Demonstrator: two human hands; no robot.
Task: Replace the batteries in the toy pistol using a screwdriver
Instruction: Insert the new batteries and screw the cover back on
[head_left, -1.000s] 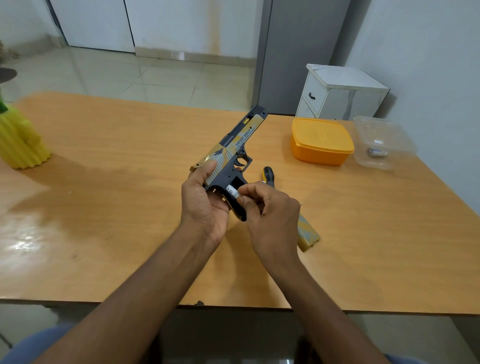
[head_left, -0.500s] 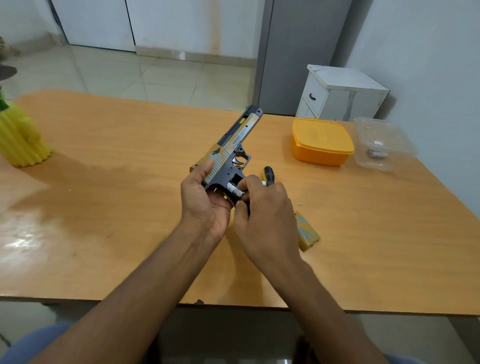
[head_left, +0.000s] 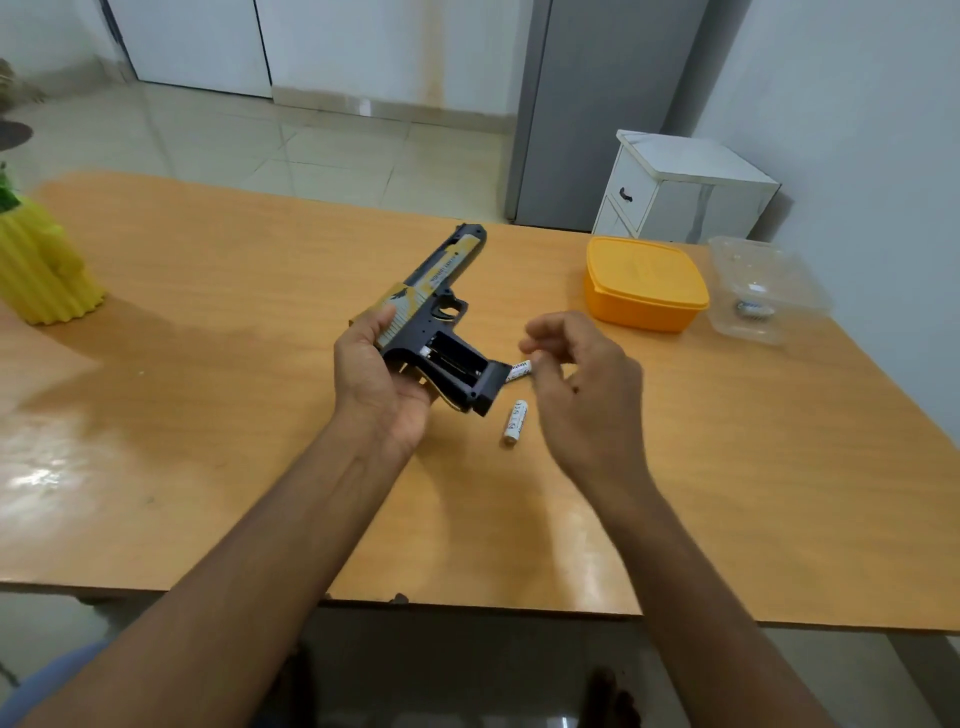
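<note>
My left hand (head_left: 374, 384) grips the toy pistol (head_left: 441, 291) by its rear, with the barrel pointing away over the wooden table (head_left: 208, 322). The grip's battery compartment (head_left: 457, 364) faces up, uncovered and dark inside. One white battery (head_left: 514, 422) lies on the table just right of the grip's base. A second white battery (head_left: 521, 371) lies beside the grip, right at the fingertips of my right hand (head_left: 587, 395). That hand is blurred, its fingers loosely curled and apart. The screwdriver and the compartment cover are hidden behind it.
An orange lidded box (head_left: 644, 291) and a clear plastic tub (head_left: 763, 291) holding a small item stand at the back right. A yellow ribbed pot (head_left: 41, 270) is at the far left. A white cabinet (head_left: 685, 192) stands behind the table.
My right hand has left the grip and moved right. The batteries that were in the compartment now lie on the table. The pistol is tilted with the open compartment facing up.
</note>
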